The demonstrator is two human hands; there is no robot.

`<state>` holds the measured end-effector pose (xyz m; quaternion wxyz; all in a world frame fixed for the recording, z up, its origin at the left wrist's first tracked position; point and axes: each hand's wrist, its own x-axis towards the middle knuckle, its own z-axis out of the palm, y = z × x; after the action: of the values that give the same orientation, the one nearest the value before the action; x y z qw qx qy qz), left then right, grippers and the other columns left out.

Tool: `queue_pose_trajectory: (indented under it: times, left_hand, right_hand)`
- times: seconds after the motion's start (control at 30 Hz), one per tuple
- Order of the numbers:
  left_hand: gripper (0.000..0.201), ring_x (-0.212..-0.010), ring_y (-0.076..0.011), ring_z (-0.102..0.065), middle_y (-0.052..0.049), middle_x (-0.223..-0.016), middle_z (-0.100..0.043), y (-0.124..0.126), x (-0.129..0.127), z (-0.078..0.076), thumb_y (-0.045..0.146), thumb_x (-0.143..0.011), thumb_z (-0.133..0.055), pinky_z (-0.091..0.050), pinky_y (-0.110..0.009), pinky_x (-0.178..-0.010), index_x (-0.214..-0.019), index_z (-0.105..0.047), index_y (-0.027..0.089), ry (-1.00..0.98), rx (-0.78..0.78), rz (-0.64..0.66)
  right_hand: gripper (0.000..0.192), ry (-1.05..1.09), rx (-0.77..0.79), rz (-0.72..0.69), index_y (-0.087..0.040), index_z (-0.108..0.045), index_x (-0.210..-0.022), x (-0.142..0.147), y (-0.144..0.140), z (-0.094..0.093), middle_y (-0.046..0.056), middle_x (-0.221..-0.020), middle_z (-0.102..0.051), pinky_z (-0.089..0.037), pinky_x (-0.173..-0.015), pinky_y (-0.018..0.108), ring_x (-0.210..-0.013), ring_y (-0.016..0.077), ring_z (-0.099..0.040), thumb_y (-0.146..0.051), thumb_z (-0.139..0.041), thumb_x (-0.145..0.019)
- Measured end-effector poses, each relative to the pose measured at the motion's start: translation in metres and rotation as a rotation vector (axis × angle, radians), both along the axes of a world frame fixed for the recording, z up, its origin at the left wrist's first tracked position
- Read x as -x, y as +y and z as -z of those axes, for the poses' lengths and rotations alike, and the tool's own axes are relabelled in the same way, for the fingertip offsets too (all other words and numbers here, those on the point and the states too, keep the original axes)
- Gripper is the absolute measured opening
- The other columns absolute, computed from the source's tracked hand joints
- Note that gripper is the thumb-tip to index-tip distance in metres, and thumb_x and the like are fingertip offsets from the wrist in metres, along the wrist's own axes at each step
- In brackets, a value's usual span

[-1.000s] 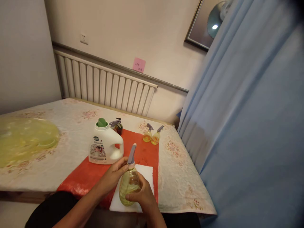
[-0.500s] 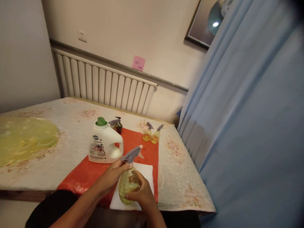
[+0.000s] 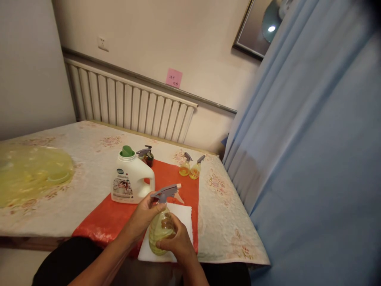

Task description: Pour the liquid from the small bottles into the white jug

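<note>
A clear, yellowish spray bottle (image 3: pixel 157 234) with a grey trigger head and pink nozzle stands almost upright over a white cloth (image 3: pixel 186 214). My left hand (image 3: pixel 146 216) is closed around its neck, just under the trigger head. Lower down, my right hand (image 3: pixel 177 238) wraps the bottle's body from the right side. Beyond my left hand is a large white jug (image 3: pixel 133 180) with a handle and a picture label; something green sits in its open mouth. A red cloth (image 3: pixel 110 218) lies beneath the jug and the white cloth.
Two small spray bottles (image 3: pixel 195 171) with yellow liquid stand at the red cloth's far right corner. Darker spray bottles (image 3: pixel 149 159) are partly hidden behind the jug. A yellow translucent sheet (image 3: pixel 32 174) lies at left. A blue curtain (image 3: pixel 303 159) hangs along the right side.
The trigger head has turned a little, its nozzle now pointing more level to the right. Both hands keep their hold on the spray bottle.
</note>
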<state>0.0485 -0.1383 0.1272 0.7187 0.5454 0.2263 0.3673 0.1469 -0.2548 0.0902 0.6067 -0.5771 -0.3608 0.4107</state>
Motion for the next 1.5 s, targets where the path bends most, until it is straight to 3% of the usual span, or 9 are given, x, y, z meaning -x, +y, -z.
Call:
queue_pose_trajectory:
  times: [0.1,0.27,0.43,0.77,1.0,1.13,1.23,1.4,1.5]
  left_hand:
    - [0.034,-0.081,-0.0192,-0.061,-0.001,-0.089,-0.070,0.002,0.000,-0.001,0.032,-0.069,-0.077,-0.045,-0.028,-0.074,-0.098,-0.066,0.019,0.013,0.002,0.031]
    - [0.031,-0.081,-0.0195,-0.062,-0.003,-0.092,-0.073,0.009,0.004,0.002,0.034,-0.075,-0.072,-0.045,-0.028,-0.076,-0.103,-0.069,0.018,-0.048,0.010,0.192]
    - [0.036,-0.088,-0.0213,-0.064,-0.008,-0.111,-0.072,0.009,0.006,0.001,0.035,-0.078,-0.070,-0.047,-0.030,-0.077,-0.111,-0.068,0.019,-0.101,0.012,0.284]
    - [0.040,-0.104,-0.0245,-0.062,-0.007,-0.118,-0.071,0.007,0.004,-0.003,0.030,-0.074,-0.073,-0.045,-0.031,-0.090,-0.113,-0.068,0.021,-0.022,-0.038,0.227]
    - [0.027,-0.087,-0.0198,-0.062,-0.001,-0.091,-0.072,0.011,0.003,0.016,0.032,-0.074,-0.075,-0.045,-0.027,-0.080,-0.099,-0.072,0.023,-0.014,0.016,0.216]
    - [0.027,-0.093,-0.0209,-0.060,-0.001,-0.095,-0.071,0.012,-0.001,0.019,0.034,-0.074,-0.075,-0.045,-0.027,-0.082,-0.098,-0.071,0.024,0.011,0.020,0.177]
    - [0.028,-0.093,-0.0197,-0.059,0.000,-0.095,-0.069,0.015,-0.004,0.018,0.033,-0.072,-0.077,-0.044,-0.025,-0.081,-0.098,-0.070,0.024,-0.001,-0.008,0.127]
    - [0.021,-0.076,-0.0158,-0.057,0.004,-0.077,-0.064,0.022,-0.010,0.014,0.032,-0.070,-0.079,-0.044,-0.023,-0.069,-0.083,-0.067,0.021,0.025,-0.006,0.120]
    - [0.029,-0.081,-0.0197,-0.062,-0.001,-0.085,-0.069,0.027,-0.015,0.011,0.037,-0.067,-0.080,-0.047,-0.026,-0.071,-0.089,-0.068,0.020,0.043,-0.002,0.106]
  right_hand:
    - [0.074,-0.011,0.040,0.020,-0.020,-0.066,-0.111,-0.001,0.000,0.002,0.001,-0.091,-0.065,-0.052,-0.074,0.032,-0.083,0.0213,-0.061,-0.021,-0.088,-0.041]
    - [0.079,0.021,0.042,0.024,-0.021,-0.066,-0.112,-0.003,0.000,0.013,0.002,-0.095,-0.066,-0.052,-0.079,0.036,-0.090,0.0240,-0.062,-0.023,-0.091,-0.037]
    - [0.083,0.057,0.035,0.020,-0.021,-0.065,-0.112,-0.004,-0.001,0.022,0.003,-0.096,-0.067,-0.051,-0.084,0.039,-0.094,0.0259,-0.062,-0.027,-0.092,-0.034]
    - [0.074,0.020,0.071,0.032,-0.021,-0.067,-0.110,-0.005,-0.001,0.017,0.002,-0.094,-0.066,-0.050,-0.081,0.035,-0.092,0.0239,-0.062,-0.018,-0.087,-0.039]
    - [0.066,0.007,0.047,-0.029,-0.020,-0.067,-0.107,-0.007,-0.002,0.015,-0.002,-0.087,-0.065,-0.047,-0.066,0.025,-0.076,0.0160,-0.058,-0.008,-0.082,-0.044]
    - [0.061,-0.018,0.030,-0.035,-0.019,-0.066,-0.105,-0.009,0.003,0.010,-0.003,-0.086,-0.064,-0.046,-0.063,0.023,-0.072,0.0142,-0.058,-0.005,-0.077,-0.047]
    - [0.071,-0.054,0.049,-0.029,-0.021,-0.062,-0.114,-0.014,0.008,0.012,-0.002,-0.092,-0.065,-0.048,-0.065,0.024,-0.076,0.0159,-0.061,-0.003,-0.076,-0.047]
    - [0.082,-0.110,0.083,-0.031,-0.022,-0.057,-0.123,-0.021,0.018,0.022,0.003,-0.104,-0.066,-0.053,-0.074,0.031,-0.089,0.0220,-0.064,-0.004,-0.078,-0.047]
    - [0.084,-0.130,0.085,0.005,-0.022,-0.058,-0.122,-0.028,0.027,0.024,0.005,-0.109,-0.065,-0.054,-0.077,0.034,-0.097,0.0256,-0.064,-0.003,-0.080,-0.044]
